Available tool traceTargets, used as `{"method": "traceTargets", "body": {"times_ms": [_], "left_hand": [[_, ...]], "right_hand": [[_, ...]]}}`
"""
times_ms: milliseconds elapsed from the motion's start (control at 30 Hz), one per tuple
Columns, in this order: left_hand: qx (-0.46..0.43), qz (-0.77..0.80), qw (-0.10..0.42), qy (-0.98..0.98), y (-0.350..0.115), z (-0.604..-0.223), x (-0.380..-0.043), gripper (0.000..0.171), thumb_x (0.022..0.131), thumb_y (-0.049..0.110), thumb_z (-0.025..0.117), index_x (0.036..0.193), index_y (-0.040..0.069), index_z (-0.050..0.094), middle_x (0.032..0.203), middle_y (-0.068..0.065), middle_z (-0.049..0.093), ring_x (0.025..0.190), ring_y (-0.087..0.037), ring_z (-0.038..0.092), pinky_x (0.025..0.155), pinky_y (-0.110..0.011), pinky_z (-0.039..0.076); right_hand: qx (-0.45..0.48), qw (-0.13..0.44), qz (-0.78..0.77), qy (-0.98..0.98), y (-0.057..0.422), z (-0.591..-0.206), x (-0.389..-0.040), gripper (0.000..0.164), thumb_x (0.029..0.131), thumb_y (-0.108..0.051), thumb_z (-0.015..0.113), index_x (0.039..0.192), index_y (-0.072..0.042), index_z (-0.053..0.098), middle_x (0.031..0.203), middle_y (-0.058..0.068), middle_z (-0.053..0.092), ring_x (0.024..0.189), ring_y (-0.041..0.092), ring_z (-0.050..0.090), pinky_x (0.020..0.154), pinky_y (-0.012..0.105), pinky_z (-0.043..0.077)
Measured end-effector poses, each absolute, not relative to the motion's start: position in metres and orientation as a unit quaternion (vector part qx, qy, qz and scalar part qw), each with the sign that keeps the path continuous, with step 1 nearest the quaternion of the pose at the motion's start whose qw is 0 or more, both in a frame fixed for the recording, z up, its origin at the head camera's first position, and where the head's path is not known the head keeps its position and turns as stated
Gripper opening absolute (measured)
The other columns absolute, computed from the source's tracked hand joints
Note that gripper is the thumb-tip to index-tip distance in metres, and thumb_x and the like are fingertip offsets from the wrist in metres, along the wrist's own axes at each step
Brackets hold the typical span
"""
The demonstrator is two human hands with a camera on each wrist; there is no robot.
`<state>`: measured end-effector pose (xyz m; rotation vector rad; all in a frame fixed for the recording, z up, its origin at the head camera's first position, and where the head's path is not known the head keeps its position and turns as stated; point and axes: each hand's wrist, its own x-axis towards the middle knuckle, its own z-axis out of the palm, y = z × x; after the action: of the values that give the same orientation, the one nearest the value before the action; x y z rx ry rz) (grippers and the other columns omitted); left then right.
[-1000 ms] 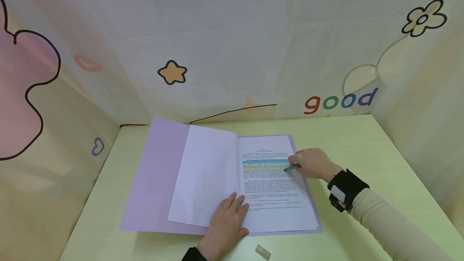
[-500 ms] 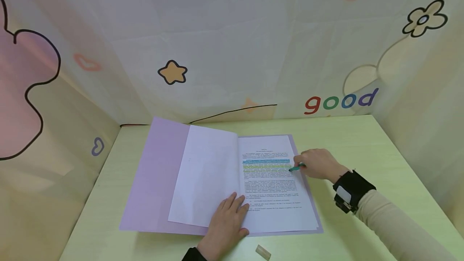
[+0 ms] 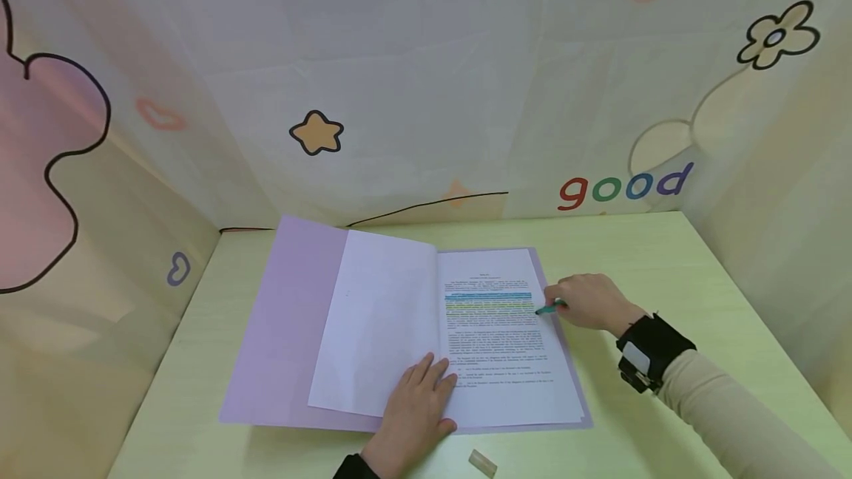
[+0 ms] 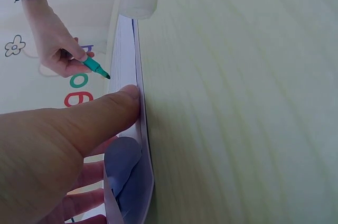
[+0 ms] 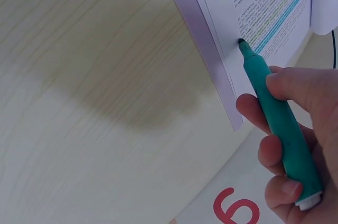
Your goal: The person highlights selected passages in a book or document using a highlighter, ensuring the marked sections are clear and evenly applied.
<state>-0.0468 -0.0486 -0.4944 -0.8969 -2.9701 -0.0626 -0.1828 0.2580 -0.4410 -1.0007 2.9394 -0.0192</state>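
Observation:
A purple folder (image 3: 286, 331) lies open, its cover turned to the left with a white sheet (image 3: 379, 316). On its right side is a printed page (image 3: 506, 398) with blue and yellow-green highlighted lines. My right hand (image 3: 586, 301) grips a teal highlighter (image 5: 277, 118) between thumb and fingers. Its dark tip is at the right end of the text, just below the highlighted bands. My left hand (image 3: 413, 416) rests with fingers extended across the lower fold of the pages. In the left wrist view its thumb (image 4: 113, 110) lies at the paper's edge.
A small translucent cylinder (image 3: 482, 463) lies on the pale wooden table (image 3: 665, 265) near the front edge, right of my left hand. A printed cloth backdrop (image 3: 413, 94) stands behind the table and along both sides.
My right hand and the highlighter have moved a little to the right, toward the end of the text line. The left hand, folder and pages have stayed put.

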Motion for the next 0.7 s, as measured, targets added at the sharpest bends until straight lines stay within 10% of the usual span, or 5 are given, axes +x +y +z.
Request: {"method": "traceTargets", "body": {"times_ms": [700], "left_hand": [[-0.289,-0.019,0.018,-0.957,-0.0485,-0.4916,-0.0465,0.064,0.072,0.048,0.068,0.123,0.013,0.053,0.134,-0.008,0.045,0.126,-0.028,0.033,0.102,-0.039,0.032]], "right_hand": [[-0.317,-0.005,-0.031,0.948,0.2491,-0.4326,-0.1819,0.01,0.077,-0.014,0.066,0.085,-0.019,0.065,0.069,-0.006,0.055,0.052,0.009,0.038,0.042,0.023,0.025]]}}
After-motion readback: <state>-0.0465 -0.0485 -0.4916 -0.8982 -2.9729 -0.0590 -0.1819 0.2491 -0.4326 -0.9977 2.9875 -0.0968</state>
